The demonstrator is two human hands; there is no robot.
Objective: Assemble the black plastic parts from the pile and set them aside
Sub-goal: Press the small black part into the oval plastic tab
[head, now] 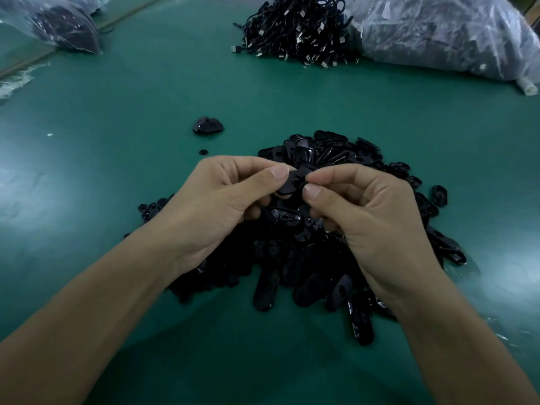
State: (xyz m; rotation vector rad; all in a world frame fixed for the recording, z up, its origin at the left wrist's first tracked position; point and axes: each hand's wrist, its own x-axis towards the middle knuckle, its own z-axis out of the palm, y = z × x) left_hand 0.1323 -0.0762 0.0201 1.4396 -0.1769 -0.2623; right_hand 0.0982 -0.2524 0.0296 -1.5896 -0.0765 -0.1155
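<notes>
A big pile of black plastic parts point(327, 247) lies on the green table point(146, 118) in front of me. Above the pile, both hands hold one black plastic part point(293, 182) between them. My left hand point(222, 200) pinches its left end with thumb and fingers. My right hand point(359, 206) pinches its right end between thumb and forefinger. One black assembled piece point(208, 125) sits alone on the table beyond the pile, to the left. A tiny black bit point(203, 152) lies just below it.
A heap of black USB cables point(301, 30) lies at the back. A large clear plastic bag point(444, 33) of dark parts fills the back right. Another bag point(64, 24) lies at the back left. A stray black part point(439, 195) sits right of the pile.
</notes>
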